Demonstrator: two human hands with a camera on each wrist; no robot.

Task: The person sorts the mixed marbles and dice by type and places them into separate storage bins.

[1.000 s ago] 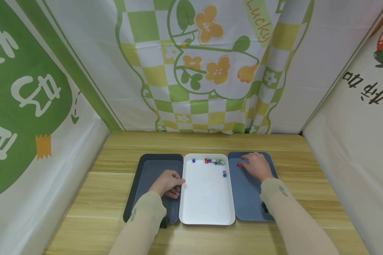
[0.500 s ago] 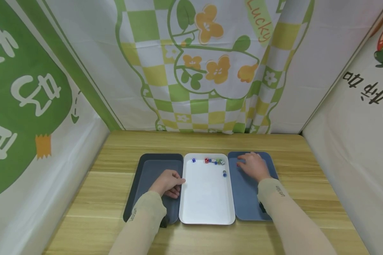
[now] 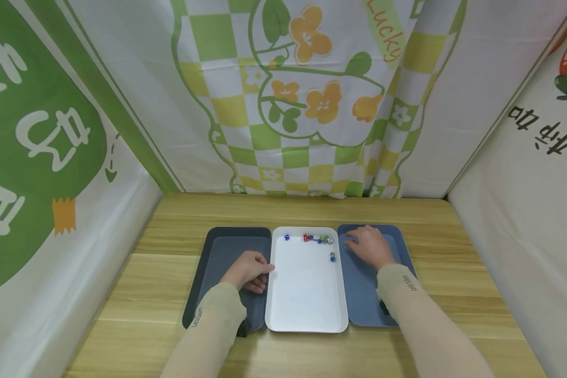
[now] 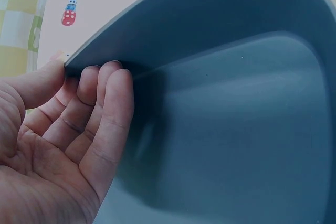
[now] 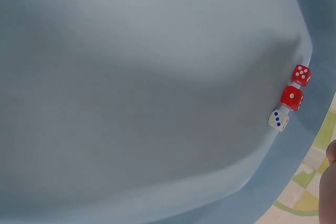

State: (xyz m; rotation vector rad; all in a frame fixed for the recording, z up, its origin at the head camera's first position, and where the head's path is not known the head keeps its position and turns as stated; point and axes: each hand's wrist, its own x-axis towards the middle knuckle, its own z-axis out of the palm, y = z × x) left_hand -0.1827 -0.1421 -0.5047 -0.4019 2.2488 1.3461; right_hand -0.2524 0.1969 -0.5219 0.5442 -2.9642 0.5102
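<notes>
In the left wrist view, my left hand (image 4: 79, 119) pinches the rim of the dark grey tray (image 4: 247, 108), thumb outside and fingers inside. My right hand (image 3: 370, 247) is over the far part of the blue tray (image 3: 364, 299), thumb and forefinger spread apart with nothing visible between them. Against that tray's wall, two red dice (image 5: 292, 97) and a white die (image 5: 278, 120) form a row in the right wrist view; the hand hides them in the head view. Only a bit of that hand shows at the right wrist view's edge.
Between the two darker trays lies a white tray (image 3: 304, 299). Along its far side are a blue die (image 3: 286, 238), a red die (image 3: 306, 238) and several others; a small blue-and-grey pair (image 3: 333, 257) sits by its right wall. A patterned curtain (image 3: 307, 157) hangs behind the table.
My right hand has moved left over the blue tray, and the red dice seen at its fingertips earlier are now out of sight in the head view. The left hand has stayed still.
</notes>
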